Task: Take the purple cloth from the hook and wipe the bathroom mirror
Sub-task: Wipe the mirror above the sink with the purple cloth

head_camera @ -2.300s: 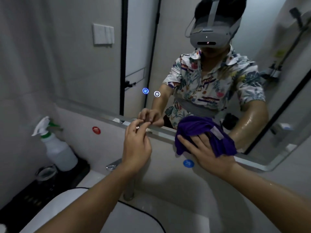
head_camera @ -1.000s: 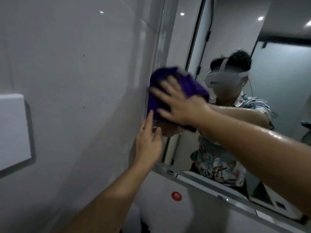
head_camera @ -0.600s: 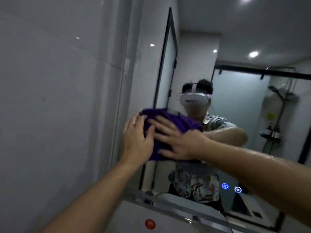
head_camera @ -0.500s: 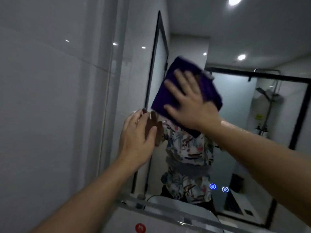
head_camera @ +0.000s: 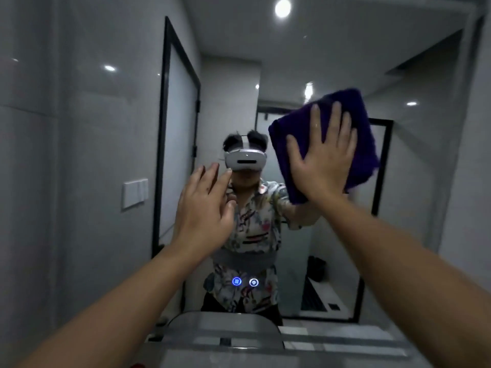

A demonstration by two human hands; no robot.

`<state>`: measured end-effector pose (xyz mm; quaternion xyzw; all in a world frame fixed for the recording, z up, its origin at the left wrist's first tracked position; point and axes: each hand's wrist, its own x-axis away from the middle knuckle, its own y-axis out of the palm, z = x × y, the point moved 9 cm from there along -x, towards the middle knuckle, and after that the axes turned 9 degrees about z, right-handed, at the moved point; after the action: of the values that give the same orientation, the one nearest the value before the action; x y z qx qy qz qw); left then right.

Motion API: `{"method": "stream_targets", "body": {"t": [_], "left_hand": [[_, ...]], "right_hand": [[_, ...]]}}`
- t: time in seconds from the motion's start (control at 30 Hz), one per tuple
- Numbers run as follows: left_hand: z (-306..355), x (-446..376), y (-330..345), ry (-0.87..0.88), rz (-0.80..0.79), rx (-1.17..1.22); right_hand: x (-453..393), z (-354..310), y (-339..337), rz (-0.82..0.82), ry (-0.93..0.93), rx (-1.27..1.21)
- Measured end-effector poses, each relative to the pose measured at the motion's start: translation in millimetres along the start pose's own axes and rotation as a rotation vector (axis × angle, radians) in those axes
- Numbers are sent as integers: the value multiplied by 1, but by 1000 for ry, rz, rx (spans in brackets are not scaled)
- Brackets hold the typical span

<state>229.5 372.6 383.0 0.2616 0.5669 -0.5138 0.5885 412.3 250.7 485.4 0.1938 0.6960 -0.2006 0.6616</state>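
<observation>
The right hand (head_camera: 322,158) lies flat with fingers spread, pressing the purple cloth (head_camera: 325,144) against the bathroom mirror (head_camera: 106,128) at about 2 o'clock in the view. The left hand (head_camera: 203,208) is raised near centre, fingers loosely apart and holding nothing, close to the glass. Two small blue-lit buttons (head_camera: 245,282) glow at 6 o'clock.

Folded purple terry cloth (head_camera: 362,134), under flat right hand (head_camera: 322,158), shifted from mirror's left edge to upper right of glass. Open left hand (head_camera: 204,208) moved right, now central. View swung right, squarer to mirror (head_camera: 345,62).
</observation>
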Motion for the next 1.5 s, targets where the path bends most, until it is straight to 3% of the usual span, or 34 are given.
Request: {"method": "stream_targets", "body": {"t": [0.03, 0.07, 0.13, 0.2, 0.23, 0.27, 0.3, 0.37, 0.43, 0.47, 0.5, 0.6, 0.67, 0.73, 0.87, 1.0, 1.03, 1.07, 1.17, 1.23, 1.27, 1.33, 1.4, 1.43, 1.47, 1.5], "left_hand": [[12, -1, 7, 7, 2, 7], [26, -3, 15, 20, 5, 7], [55, -6, 29, 72, -4, 9], [85, -5, 44, 153, -47, 10], [96, -3, 50, 196, -67, -6], [105, -1, 56, 229, -78, -27], [112, 0, 61, 246, -83, -44], [123, -2, 69, 250, -68, -62], [137, -4, 75, 240, -46, -83], [146, -5, 79, 230, -43, -85], [157, -5, 83, 228, -43, -82], [191, -2, 104, 338, -89, -97], [210, -1, 112, 469, -106, -145], [220, -8, 114, 553, -121, -165], [212, -34, 103, 638, -90, -220], [174, -71, 72, 552, 10, -230], [160, -79, 60, 504, 45, -214], [145, -85, 49, 458, 80, -200], [96, -92, 19, 374, 122, -209], [69, -96, 3, 353, 97, -237], [57, -99, -6, 322, 95, -243], [35, -104, -25, 238, 115, -214], [15, -108, -41, 174, 145, -146], [2, -109, -47, 142, 155, -105], [-11, -110, -54, 109, 167, -64], [-23, -110, -61, 81, 188, -28]], "right_hand": [[22, 3, -1, 3, 61, 5], [50, -2, 2, -40, -22, -41], [121, -19, 9, -170, -535, -146], [171, 4, 8, -320, -1073, -200], [172, 28, 7, -358, -1215, -212], [158, 53, 7, -362, -1223, -195], [132, 77, 7, -325, -1075, -158], [80, 139, -3, -154, -438, -78], [94, 187, -12, -18, 171, 15], [121, 188, -13, -9, 254, 49], [149, 177, -12, -49, 186, 33], [221, 153, -4, -281, -397, -90], [215, 164, -4, -305, -576, -160], [167, 177, -4, -239, -531, -186], [46, 191, -12, -126, -232, -64], [-27, 164, -14, 26, 311, 14], [-30, 141, -11, 22, 355, 13], [-31, 109, -6, -1, 266, -2], [-12, 12, 3, -165, -496, -76], [-40, 4, 9, -277, -739, -85], [-69, 8, 13, -278, -679, -59], [-126, 27, 9, -137, -223, -37], [-125, 18, 0, 6, 213, -40], [-105, -9, 4, 8, 231, -42], [-80, -50, 10, -24, 63, -77], [-46, -100, 15, -90, -268, -118]]}}
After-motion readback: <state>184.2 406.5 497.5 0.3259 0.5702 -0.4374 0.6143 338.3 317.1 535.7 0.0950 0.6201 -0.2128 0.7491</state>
